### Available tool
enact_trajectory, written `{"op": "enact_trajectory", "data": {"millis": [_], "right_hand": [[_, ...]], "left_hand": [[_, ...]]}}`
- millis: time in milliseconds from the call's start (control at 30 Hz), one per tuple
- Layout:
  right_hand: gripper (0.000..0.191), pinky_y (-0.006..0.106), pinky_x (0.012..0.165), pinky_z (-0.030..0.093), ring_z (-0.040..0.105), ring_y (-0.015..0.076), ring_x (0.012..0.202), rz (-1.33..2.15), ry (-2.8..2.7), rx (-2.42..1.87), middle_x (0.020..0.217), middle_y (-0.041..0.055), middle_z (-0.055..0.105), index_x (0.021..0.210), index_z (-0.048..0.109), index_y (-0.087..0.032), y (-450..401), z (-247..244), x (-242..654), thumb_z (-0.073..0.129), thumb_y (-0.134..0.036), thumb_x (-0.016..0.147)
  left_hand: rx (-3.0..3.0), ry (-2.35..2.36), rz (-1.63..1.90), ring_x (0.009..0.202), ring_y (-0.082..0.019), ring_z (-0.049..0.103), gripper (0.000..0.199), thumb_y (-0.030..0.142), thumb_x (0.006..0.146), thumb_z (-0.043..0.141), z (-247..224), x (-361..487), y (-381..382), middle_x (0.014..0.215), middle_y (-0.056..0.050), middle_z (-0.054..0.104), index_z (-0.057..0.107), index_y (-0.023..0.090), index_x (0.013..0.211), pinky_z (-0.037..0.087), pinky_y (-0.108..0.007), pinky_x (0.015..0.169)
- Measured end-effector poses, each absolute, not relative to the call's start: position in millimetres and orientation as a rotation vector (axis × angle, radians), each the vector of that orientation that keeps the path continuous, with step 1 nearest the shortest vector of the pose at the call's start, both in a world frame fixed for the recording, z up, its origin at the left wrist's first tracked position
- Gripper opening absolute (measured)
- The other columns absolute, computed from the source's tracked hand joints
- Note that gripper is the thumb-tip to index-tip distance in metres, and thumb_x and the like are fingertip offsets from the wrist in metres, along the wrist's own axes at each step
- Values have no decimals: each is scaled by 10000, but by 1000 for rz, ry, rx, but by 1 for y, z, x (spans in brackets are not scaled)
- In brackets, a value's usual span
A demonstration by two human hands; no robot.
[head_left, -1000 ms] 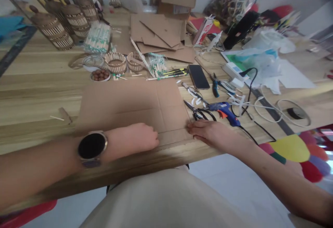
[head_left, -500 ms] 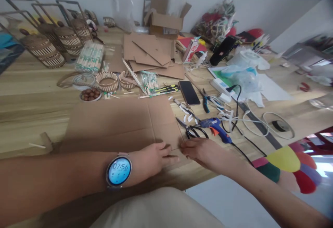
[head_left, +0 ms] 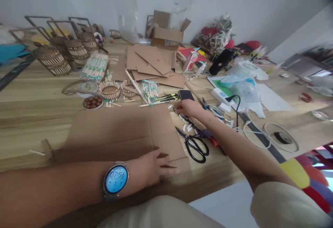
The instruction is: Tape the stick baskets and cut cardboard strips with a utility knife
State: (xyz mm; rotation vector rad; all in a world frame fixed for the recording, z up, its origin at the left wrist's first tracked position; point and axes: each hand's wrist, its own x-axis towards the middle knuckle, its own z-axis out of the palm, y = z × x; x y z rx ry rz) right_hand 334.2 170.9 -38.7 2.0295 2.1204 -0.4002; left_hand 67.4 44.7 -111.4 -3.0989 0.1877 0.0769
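Observation:
My left hand [head_left: 153, 167], with a watch on its wrist, lies on a large brown cardboard sheet [head_left: 111, 127], fingers spread near the sheet's front right corner. Beyond the sheet's far right corner, my right hand [head_left: 189, 108] reaches across the table, its fingers curled together at the near side of a phone [head_left: 186, 95]. Whatever those fingers pinch is hidden. Black-handled scissors [head_left: 194, 143] lie beside the sheet's right edge. White paper scraps [head_left: 187, 127] are strewn between hand and scissors. Partly under my right forearm is a blue glue gun [head_left: 205, 133].
Bags of wooden sticks [head_left: 95, 67], stick rings [head_left: 109, 89] and a bowl of brown balls [head_left: 93, 102] stand behind the sheet. Cardboard pieces [head_left: 149, 60] are stacked farther back. Stick-covered buckets [head_left: 53, 61] line the far left. Cables [head_left: 249, 138] and a plastic bag [head_left: 243, 84] lie right.
My right hand has left the cardboard's front right corner and moved forward to beside the phone, uncovering the scissors' handles. My left hand stays on the cardboard. The view has shifted slightly.

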Motion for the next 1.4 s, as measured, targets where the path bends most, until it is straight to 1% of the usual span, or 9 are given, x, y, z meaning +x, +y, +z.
{"op": "enact_trajectory", "data": {"millis": [133,267,367,533,800,1067,1200,1300,1400], "right_hand": [[342,420,858,588,667,215,1019,-520,2298,2074,1235,84,655,1245,633,-177,173,-38,331,642,-384,973],[251,319,748,564,666,147,802,-504,2639,2247,916,21,680,1022,631,-169,156,-8,332,514,-391,1028],[189,301,646,545,643,125,651,-514,2895,2403,854,-8,689,1048,483,-239,134,10,323,439,-422,1034],[351,310,538,523,644,145,538,-1059,3231,2476,789,-13,728,926,392,-289,97,6,295,571,-592,940],[370,290,551,529,671,141,548,-1201,3099,2484,841,8,773,946,389,-278,67,-16,291,578,-596,935],[229,300,621,520,694,171,658,-887,3054,2399,816,6,720,1011,399,-271,61,-36,294,537,-449,969],[126,326,707,526,687,187,738,-760,2996,2266,871,47,724,986,525,-242,61,-46,296,542,-364,957],[101,332,746,540,688,197,771,-872,2988,2050,835,44,732,867,642,-228,60,-52,293,604,-312,908],[129,360,877,543,693,209,933,-963,2980,2000,935,51,755,906,714,-236,53,-53,292,612,-315,913]], "left_hand": [[-3144,167,45,1427,-253,467,161,263,810,767,-105,68,46,1518,211,514,811,416,836,474,-404,1066],[-3159,161,114,1427,-243,468,234,213,874,697,-100,67,48,1524,202,512,814,414,898,449,-400,1082],[-3186,180,91,1417,-267,475,227,184,832,718,-100,67,49,1512,186,533,814,387,802,443,-419,1077],[-3223,137,53,1414,-263,470,278,147,808,688,-103,68,47,1495,168,558,811,396,815,454,-394,1030],[-3292,100,114,1407,-265,470,267,154,765,692,-100,70,47,1491,150,565,802,395,806,458,-388,1011],[-3224,107,225,1410,-270,476,276,155,826,700,-96,69,47,1511,184,534,809,398,898,404,-426,1112],[-3223,127,106,1395,-269,489,248,165,821,708,-91,67,48,1485,184,560,803,390,859,447,-431,1066],[-3153,160,229,1419,-262,458,234,184,862,671,-80,67,49,1552,205,474,805,374,884,471,-397,1011],[-3106,192,320,1433,-268,437,233,182,878,644,-75,67,50,1592,197,418,809,345,898,487,-387,966]]}}
